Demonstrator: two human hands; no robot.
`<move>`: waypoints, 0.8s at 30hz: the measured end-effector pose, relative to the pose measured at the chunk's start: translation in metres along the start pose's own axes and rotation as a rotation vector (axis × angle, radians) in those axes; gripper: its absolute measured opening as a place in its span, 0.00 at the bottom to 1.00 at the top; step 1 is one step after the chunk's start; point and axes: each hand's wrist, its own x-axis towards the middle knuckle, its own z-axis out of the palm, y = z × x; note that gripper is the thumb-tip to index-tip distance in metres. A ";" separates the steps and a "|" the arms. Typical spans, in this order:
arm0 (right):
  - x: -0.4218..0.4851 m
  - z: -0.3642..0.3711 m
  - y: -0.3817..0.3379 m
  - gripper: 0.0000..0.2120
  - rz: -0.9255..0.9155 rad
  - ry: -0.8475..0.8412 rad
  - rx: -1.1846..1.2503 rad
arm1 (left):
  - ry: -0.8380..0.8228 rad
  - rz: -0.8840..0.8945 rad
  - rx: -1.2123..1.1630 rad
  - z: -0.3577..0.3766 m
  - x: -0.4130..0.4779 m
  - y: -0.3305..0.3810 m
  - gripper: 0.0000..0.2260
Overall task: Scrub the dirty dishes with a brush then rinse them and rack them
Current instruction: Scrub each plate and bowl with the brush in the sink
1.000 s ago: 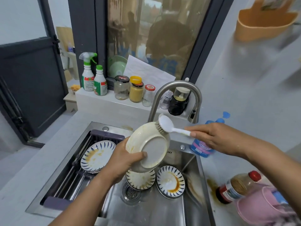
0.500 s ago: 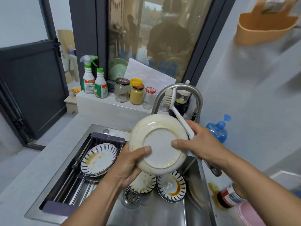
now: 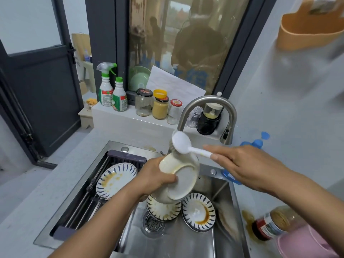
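Since half a second ago the right hand [image 3: 247, 166] has let go of the plate's rim and swung the brush [image 3: 184, 144] down from upright to nearly level, while the cream plate [image 3: 184, 181] has dropped lower and tipped further over.

That hand now pinches the white brush handle between thumb and fingers, the fingers lying fairly straight along it. The brush's rounded back faces the camera; its bristles, blurred, meet the plate's upper rim on the far side. The left hand [image 3: 156, 177] grips the plate by its left edge, thumb pressed on the underside and fingers wrapped behind. The plate is held tilted above the sink [image 3: 186, 244], its stained base turned toward the camera, with brown streaks along the foot ring.

Directly below it, a blue-patterned plate [image 3: 163, 211] lies in the basin beside the drain [image 3: 153, 223], and a second patterned plate [image 3: 199, 211] with a brown sauce ring rests just to its right. On the left of the sink, a rack [image 3: 128, 157] carries another patterned plate [image 3: 115, 180], also smeared. The curved faucet [image 3: 210, 99] arches behind the brush. Two spray bottles [image 3: 106, 86] and several jars [image 3: 161, 107] stand on the ledge under the window. On the counter to the right, a red-lidded jar [image 3: 273, 224] lies on its side next to a brown spill [image 3: 248, 218].
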 end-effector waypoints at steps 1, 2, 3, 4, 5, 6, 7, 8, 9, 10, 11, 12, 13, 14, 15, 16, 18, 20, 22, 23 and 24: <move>-0.005 0.000 -0.005 0.18 -0.001 -0.032 -0.054 | 0.015 0.005 0.001 0.001 0.000 -0.003 0.17; -0.008 0.004 -0.009 0.19 -0.006 -0.064 -0.105 | 0.023 0.015 -0.002 0.004 -0.001 -0.005 0.17; -0.010 0.008 -0.011 0.19 -0.014 -0.076 -0.137 | 0.026 0.027 -0.016 0.007 -0.002 -0.005 0.17; -0.010 0.010 -0.011 0.19 -0.008 -0.074 -0.142 | 0.037 0.037 -0.037 0.010 -0.003 -0.007 0.16; -0.008 0.010 -0.006 0.19 0.012 -0.068 -0.121 | 0.063 0.042 -0.063 0.011 -0.004 -0.008 0.16; -0.005 0.009 0.005 0.18 0.047 -0.067 -0.080 | 0.096 0.044 -0.096 0.011 -0.005 -0.009 0.16; -0.003 0.008 0.017 0.18 0.088 -0.074 -0.027 | 0.122 0.040 -0.140 0.011 -0.007 -0.011 0.17; -0.002 0.008 0.030 0.18 0.133 -0.088 0.023 | 0.136 0.032 -0.197 0.010 -0.009 -0.012 0.20; -0.002 0.010 0.041 0.18 0.163 -0.098 0.053 | 0.148 0.020 -0.259 0.009 -0.010 -0.013 0.24; -0.004 0.012 0.049 0.18 0.175 -0.104 0.070 | 0.163 0.010 -0.321 0.009 -0.010 -0.015 0.26; -0.006 0.015 0.052 0.18 0.179 -0.103 0.085 | 0.180 0.008 -0.360 0.010 -0.009 -0.016 0.27; -0.008 0.017 0.050 0.18 0.172 -0.095 0.100 | 0.191 0.008 -0.375 0.012 -0.008 -0.017 0.26; -0.010 0.018 0.042 0.18 0.152 -0.079 0.108 | 0.197 0.011 -0.368 0.015 -0.006 -0.017 0.24; -0.011 0.019 0.031 0.18 0.120 -0.063 0.093 | 0.195 0.010 -0.350 0.018 -0.005 -0.018 0.23; -0.013 0.019 0.017 0.18 0.077 -0.051 0.053 | 0.187 0.006 -0.332 0.023 -0.004 -0.018 0.20; -0.013 0.021 0.005 0.18 0.037 -0.048 -0.002 | 0.181 -0.001 -0.332 0.027 -0.004 -0.019 0.19; -0.014 0.026 -0.005 0.19 0.007 -0.012 -0.071 | 0.182 -0.009 -0.377 0.032 -0.005 -0.017 0.18; -0.012 0.028 0.013 0.18 0.074 0.006 -0.038 | 0.206 0.006 -0.441 0.030 -0.008 -0.016 0.20; -0.013 0.029 0.039 0.15 0.164 -0.037 0.091 | 0.223 0.011 -0.523 0.025 -0.010 -0.016 0.24; -0.014 0.029 0.048 0.13 0.178 -0.064 0.159 | 0.224 0.012 -0.553 0.020 -0.011 -0.017 0.25; -0.015 0.029 0.052 0.13 0.176 -0.079 0.207 | 0.221 0.018 -0.563 0.016 -0.011 -0.017 0.25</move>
